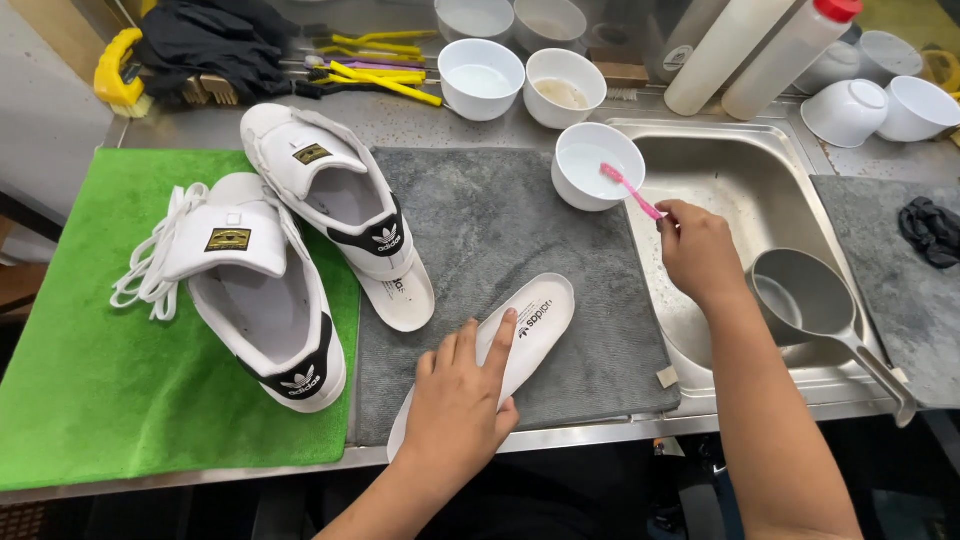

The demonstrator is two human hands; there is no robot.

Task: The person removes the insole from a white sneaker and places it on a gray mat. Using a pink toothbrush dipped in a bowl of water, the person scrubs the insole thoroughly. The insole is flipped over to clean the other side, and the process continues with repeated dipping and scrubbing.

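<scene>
My left hand (458, 398) lies flat on a white insole (530, 325), pressing it onto the grey towel (510, 220). My right hand (697, 250) grips a pink toothbrush (630, 190), whose head dips into a white bowl (598, 165) of liquid at the sink's left rim. A second white insole (405, 295) sticks out from under one of two white sneakers with black heels. That sneaker (330, 185) rests partly on the grey towel, and the other sneaker (265, 300) sits on the green towel (90, 380).
White laces (155, 260) lie on the green towel. A steel sink (740, 180) holds a grey scoop (810, 300). Several white bowls, two bottles (760, 50), yellow and purple brushes (385, 75), a yellow scrub brush (118, 70) and black cloths (930, 230) line the back and right.
</scene>
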